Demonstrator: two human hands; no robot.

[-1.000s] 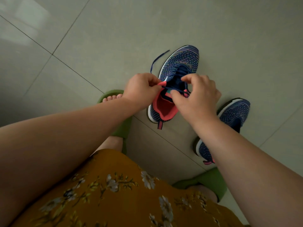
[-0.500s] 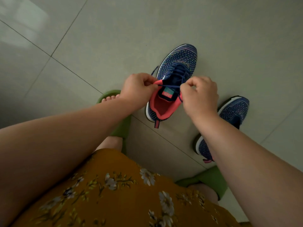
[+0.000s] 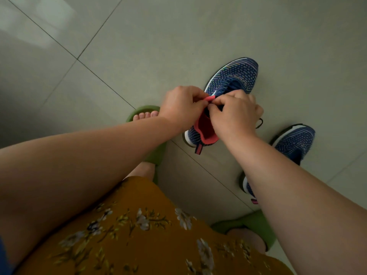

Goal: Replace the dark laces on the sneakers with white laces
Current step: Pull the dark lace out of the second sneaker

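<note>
Grey tiled floor carries the near sneaker, where left hand and right hand, apart a moment ago, now pinch together at its collar, dark lace evidently still being unthreaded.

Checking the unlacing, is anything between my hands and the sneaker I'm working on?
Nothing visible. The left hand and right hand are both already on the near sneaker, fingers meeting at its pink collar. The second sneaker sits clear to the right.
</note>
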